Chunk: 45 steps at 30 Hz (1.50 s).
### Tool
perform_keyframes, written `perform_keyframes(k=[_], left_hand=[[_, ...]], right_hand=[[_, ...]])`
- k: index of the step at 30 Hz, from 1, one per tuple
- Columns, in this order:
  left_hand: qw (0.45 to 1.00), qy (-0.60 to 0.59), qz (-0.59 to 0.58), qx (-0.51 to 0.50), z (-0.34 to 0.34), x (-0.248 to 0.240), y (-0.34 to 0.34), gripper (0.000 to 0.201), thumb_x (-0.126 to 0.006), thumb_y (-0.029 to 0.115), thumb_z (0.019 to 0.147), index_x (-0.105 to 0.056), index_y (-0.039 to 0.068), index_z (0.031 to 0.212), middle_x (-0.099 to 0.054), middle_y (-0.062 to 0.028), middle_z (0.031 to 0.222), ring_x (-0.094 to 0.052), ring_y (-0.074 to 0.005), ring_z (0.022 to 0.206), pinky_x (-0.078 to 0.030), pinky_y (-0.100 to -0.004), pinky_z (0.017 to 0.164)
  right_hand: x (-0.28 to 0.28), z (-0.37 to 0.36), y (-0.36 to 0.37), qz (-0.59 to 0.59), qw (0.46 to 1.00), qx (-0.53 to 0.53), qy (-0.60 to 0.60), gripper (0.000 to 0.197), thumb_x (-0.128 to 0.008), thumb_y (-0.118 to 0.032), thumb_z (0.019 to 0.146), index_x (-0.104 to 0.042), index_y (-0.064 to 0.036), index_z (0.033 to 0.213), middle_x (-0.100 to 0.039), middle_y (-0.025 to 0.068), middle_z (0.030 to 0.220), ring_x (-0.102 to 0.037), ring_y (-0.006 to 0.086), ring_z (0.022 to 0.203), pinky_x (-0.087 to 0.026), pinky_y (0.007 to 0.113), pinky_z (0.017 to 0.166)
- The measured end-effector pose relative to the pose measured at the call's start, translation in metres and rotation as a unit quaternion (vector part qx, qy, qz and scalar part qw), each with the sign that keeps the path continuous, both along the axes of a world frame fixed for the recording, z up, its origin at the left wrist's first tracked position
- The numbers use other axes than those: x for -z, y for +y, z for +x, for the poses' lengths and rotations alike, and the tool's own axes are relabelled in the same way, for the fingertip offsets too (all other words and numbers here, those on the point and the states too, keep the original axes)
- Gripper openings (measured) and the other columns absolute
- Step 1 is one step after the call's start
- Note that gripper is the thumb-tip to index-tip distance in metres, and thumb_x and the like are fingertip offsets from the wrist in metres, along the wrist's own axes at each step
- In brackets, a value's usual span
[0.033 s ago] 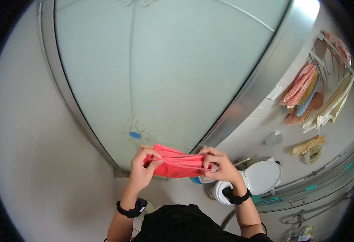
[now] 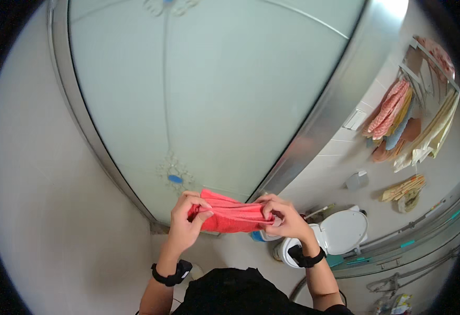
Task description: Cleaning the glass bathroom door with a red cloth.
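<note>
One broad panel of milky glass (image 2: pixel 240 94) fills most of the space ahead of us, edged on its right by a thick metal post (image 2: pixel 335 89). Off to our right stand a white toilet (image 2: pixel 348 231) and, above it in the view, a cluster of hanging cloths (image 2: pixel 390 113) in pink, yellow and blue.

Smaller than these is the red cloth (image 2: pixel 232 218), held up in front of us before the lower end of the glass, gathered in folds that run from hand to hand. Our left hand (image 2: pixel 187 216) has its left end pinched, thumb pressed over the fabric. Our right hand (image 2: pixel 289 218) is clamped on the other end with curled fingers; how much fabric sits inside that curl we cannot tell. Each wrist wears a black band (image 2: pixel 169 275). Smallest is a blue oval (image 2: pixel 175 179) on the glass, just above the left hand.

Since the previous picture our view has tipped slightly, setting that oval a touch lower, while cloth and hands have barely moved. We judge the handling to be at the same stage, with neither end released.
</note>
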<state>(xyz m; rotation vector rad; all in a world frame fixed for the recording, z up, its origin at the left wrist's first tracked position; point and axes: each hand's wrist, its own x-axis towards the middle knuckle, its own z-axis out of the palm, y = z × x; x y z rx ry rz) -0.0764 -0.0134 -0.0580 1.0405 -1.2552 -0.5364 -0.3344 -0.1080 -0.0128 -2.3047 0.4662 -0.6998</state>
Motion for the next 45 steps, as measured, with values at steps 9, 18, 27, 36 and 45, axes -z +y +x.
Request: perform_keyframes(k=[9,18,27,36,45], left_hand=[[0.921,-0.388,0.014,-0.008,-0.094,-0.094,0.004,0.012,-0.057,0.005,0.083,-0.049,0.001,0.091,-0.048,-0.0144,0.096,-0.053,-0.0309,0.081,-0.046,-0.0363,0.069],[0.895,-0.417,0.085,-0.137,-0.133,-0.080,0.008,0.018,-0.057,0.009,0.085,-0.047,0.002,0.098,-0.052,-0.0157,0.100,-0.056,-0.0323,0.083,-0.048,-0.0385,0.067],[0.956,0.022,0.245,0.160,-0.113,-0.019,0.046,0.106,-0.091,0.025,0.045,-0.035,0.004,0.132,-0.050,-0.0073,0.121,-0.047,-0.0192,0.112,-0.033,-0.0332,0.100],[0.917,0.274,0.187,0.220,-0.159,0.060,0.054,0.116,-0.091,0.023,0.044,-0.026,0.005,0.139,-0.040,-0.0041,0.136,-0.038,-0.0170,0.124,-0.029,-0.0349,0.105],[0.854,0.276,0.253,0.360,-0.144,0.063,0.044,0.102,-0.087,0.016,0.053,-0.030,0.006,0.138,-0.045,-0.0058,0.131,-0.043,-0.0184,0.119,-0.038,-0.0362,0.098]], right_hand=[[-0.003,-0.007,-0.003,0.159,0.973,-0.153,0.067,0.091,-0.078,-0.032,0.059,-0.033,-0.0008,0.132,-0.062,0.0164,0.103,-0.062,0.0287,0.087,-0.049,0.035,0.079],[0.002,-0.033,0.004,0.081,0.993,-0.085,-0.009,0.052,-0.074,-0.035,0.070,-0.048,-0.0007,0.100,-0.062,0.0195,0.082,-0.061,0.0344,0.074,-0.047,0.038,0.067],[-0.019,-0.064,-0.001,-0.021,0.975,-0.218,0.025,0.035,-0.063,-0.027,0.080,-0.050,-0.0069,0.106,-0.061,0.0180,0.082,-0.058,0.0364,0.079,-0.044,0.041,0.071],[-0.038,-0.083,0.003,-0.024,0.977,-0.199,0.079,0.035,-0.066,-0.030,0.077,-0.054,-0.0076,0.101,-0.062,0.0162,0.083,-0.058,0.0348,0.077,-0.045,0.039,0.069],[-0.058,-0.057,0.007,-0.003,0.962,-0.255,0.096,0.030,-0.067,-0.012,0.071,-0.056,-0.0054,0.099,-0.060,0.0119,0.093,-0.058,0.0313,0.088,-0.046,0.037,0.073]])
